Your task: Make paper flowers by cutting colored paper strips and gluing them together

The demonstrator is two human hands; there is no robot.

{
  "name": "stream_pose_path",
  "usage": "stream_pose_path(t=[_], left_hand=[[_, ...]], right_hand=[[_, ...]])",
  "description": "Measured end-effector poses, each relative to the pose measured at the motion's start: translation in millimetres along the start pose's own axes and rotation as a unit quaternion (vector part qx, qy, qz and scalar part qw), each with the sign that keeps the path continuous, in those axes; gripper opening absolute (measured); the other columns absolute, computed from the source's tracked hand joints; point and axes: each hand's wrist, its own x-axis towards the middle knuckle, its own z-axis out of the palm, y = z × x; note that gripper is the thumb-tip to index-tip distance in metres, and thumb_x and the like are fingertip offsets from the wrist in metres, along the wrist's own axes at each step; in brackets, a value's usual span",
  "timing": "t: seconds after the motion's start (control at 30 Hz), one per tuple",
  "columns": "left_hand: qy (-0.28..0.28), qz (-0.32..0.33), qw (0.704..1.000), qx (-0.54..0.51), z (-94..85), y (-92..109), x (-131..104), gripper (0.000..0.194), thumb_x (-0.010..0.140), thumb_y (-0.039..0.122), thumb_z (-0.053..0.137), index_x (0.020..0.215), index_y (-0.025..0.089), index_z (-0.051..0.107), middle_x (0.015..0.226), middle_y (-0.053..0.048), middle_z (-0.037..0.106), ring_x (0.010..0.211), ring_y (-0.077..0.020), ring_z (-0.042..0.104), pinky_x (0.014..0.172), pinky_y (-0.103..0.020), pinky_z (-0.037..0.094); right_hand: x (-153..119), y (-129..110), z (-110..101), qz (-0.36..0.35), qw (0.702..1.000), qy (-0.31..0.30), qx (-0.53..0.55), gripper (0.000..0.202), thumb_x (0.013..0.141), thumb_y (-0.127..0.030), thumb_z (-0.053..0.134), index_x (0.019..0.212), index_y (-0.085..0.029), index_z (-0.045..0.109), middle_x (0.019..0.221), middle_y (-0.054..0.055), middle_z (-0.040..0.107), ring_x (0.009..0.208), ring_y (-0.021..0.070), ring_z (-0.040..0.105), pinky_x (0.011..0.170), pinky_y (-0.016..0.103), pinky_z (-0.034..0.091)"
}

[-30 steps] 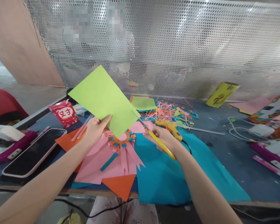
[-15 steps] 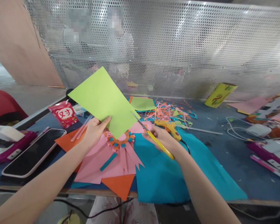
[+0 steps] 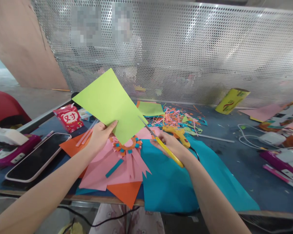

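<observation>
My left hand (image 3: 103,134) pinches the lower left edge of a lime-green sheet of paper (image 3: 112,104), thumb on top, holding it up at a slant. In my right hand (image 3: 169,143) is a pair of scissors with yellow handles (image 3: 169,152); the blades meet the sheet's right corner. Below the sheet lies a pink paper rosette (image 3: 130,162) with an orange and blue fringed ring. A loose blue strip (image 3: 114,168) rests on pink paper. Under my right hand spreads a large blue sheet (image 3: 168,188).
A yellow glue gun (image 3: 179,134) lies behind my right hand, near a heap of paper shreds (image 3: 177,116). At left are a phone (image 3: 37,159), a red packet (image 3: 68,117) and a purple power strip (image 3: 17,151). A yellow tape roll (image 3: 231,100) stands by the perforated metal screen (image 3: 175,52).
The green sheet has tilted slightly, and its right edge looks a little more bowed. Both hands keep their grip, and the whole view has shifted slightly.
</observation>
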Motion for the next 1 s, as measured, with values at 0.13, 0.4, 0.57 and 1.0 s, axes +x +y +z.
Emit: stream_pose_path(t=[0.13, 0.4, 0.57, 1.0], left_hand=[[-0.012, -0.005, 1.000, -0.006, 2.4, 2.8, -2.9, 0.046, 0.060, 0.038, 0.076, 0.097, 0.011, 0.066, 0.086, -0.009, 0.073, 0.078, -0.0243, 0.068, 0.065, -0.034, 0.057], [-0.025, -0.009, 1.000, -0.007, 3.8, 2.7, -3.5, 0.045, 0.063, 0.037, 0.075, 0.098, 0.010, 0.066, 0.087, -0.009, 0.073, 0.079, -0.0242, 0.068, 0.066, -0.033, 0.057], [-0.031, -0.010, 0.999, -0.006, 4.2, 3.5, -4.7, 0.045, 0.063, 0.037, 0.074, 0.099, 0.011, 0.066, 0.090, -0.010, 0.073, 0.079, -0.0248, 0.068, 0.067, -0.036, 0.057], [-0.057, -0.029, 0.998, 0.015, 8.7, 7.1, -10.5, 0.047, 0.061, 0.041, 0.075, 0.096, 0.011, 0.067, 0.094, -0.011, 0.072, 0.082, -0.0269, 0.068, 0.068, -0.036, 0.056]], right_hand=[[1.8, 3.0, 1.3, -0.010, 1.000, 0.004, 0.002, 0.045, 0.069, -0.059, 0.058, 0.067, -0.022, 0.031, 0.054, -0.008, 0.036, 0.047, 0.0079, 0.036, 0.045, 0.022, 0.024], [2.5, 4.2, 2.6, -0.008, 0.999, 0.026, -0.025, 0.045, 0.070, -0.060, 0.056, 0.065, -0.022, 0.032, 0.050, -0.008, 0.035, 0.043, 0.0070, 0.033, 0.043, 0.022, 0.021], [3.5, 6.0, 3.7, -0.012, 0.999, 0.033, -0.033, 0.046, 0.070, -0.061, 0.055, 0.063, -0.022, 0.032, 0.049, -0.007, 0.034, 0.043, 0.0073, 0.032, 0.043, 0.023, 0.022], [3.4, 5.4, 3.0, -0.021, 0.999, 0.032, -0.032, 0.039, 0.071, -0.056, 0.055, 0.067, -0.022, 0.037, 0.054, -0.006, 0.038, 0.048, 0.0098, 0.038, 0.045, 0.023, 0.025]])
